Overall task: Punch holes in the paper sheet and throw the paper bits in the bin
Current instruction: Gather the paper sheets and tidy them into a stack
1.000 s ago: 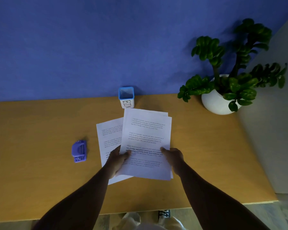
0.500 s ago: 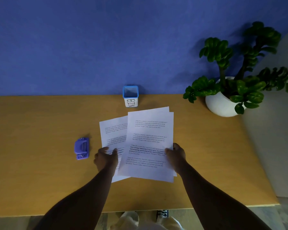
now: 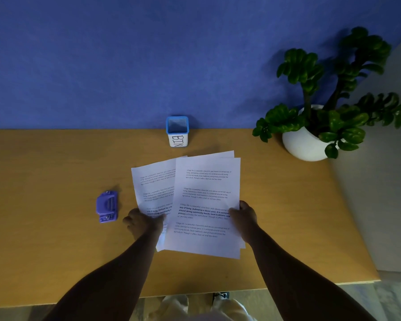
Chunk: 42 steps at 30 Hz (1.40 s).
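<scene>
The left hand [image 3: 144, 222] has slid off the top sheets [image 3: 206, 205] onto the lower sheet [image 3: 152, 181], toward the punch [image 3: 107, 206] left of them, while the right hand [image 3: 244, 213] stays pinching the stack's edge, so punching looks imminent.

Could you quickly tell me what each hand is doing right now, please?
Left hand: resting on the left sheet; whether it grips cannot be told.
Right hand: closed on the top sheet at its right edge.
</scene>
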{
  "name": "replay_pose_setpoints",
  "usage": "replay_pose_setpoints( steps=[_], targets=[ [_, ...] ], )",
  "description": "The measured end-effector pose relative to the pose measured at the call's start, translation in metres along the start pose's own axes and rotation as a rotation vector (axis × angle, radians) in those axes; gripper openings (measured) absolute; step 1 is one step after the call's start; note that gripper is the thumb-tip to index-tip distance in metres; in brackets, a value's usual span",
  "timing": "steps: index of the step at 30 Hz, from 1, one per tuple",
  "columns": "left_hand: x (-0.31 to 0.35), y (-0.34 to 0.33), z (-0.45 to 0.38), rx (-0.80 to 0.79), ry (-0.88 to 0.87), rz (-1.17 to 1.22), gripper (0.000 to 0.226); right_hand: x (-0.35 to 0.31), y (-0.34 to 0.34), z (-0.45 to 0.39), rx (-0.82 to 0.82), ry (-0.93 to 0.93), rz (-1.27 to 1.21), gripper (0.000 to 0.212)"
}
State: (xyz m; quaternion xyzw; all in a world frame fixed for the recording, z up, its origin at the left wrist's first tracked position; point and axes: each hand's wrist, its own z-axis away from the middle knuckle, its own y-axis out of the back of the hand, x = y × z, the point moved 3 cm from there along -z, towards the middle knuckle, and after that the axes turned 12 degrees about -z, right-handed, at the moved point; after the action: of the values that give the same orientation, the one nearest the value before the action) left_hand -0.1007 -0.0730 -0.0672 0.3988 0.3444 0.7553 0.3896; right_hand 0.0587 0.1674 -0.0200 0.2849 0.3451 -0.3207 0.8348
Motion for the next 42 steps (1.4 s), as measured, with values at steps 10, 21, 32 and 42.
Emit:
replay_pose_setpoints(
  steps=[10, 21, 32, 42],
  targets=[
    [-0.001, 0.007, -0.007, -0.232, -0.104, 0.169, 0.029, -0.008, -0.007, -0.004, -0.089, -0.018, 0.005, 0.018],
    [0.006, 0.016, 0.001, -0.546, -0.271, 0.27, 0.03, -0.014, -0.02, -0.002, -0.143, -0.055, -0.039, 0.026],
    [0.025, 0.02, 0.022, -0.687, -0.338, 0.202, 0.044, -0.019, -0.013, 0.003, -0.174, 0.009, -0.046, 0.05],
    [0.04, 0.021, 0.024, -0.79, -0.215, 0.515, 0.048, -0.022, -0.004, 0.007, -0.221, 0.048, -0.022, 0.04]
  ],
)
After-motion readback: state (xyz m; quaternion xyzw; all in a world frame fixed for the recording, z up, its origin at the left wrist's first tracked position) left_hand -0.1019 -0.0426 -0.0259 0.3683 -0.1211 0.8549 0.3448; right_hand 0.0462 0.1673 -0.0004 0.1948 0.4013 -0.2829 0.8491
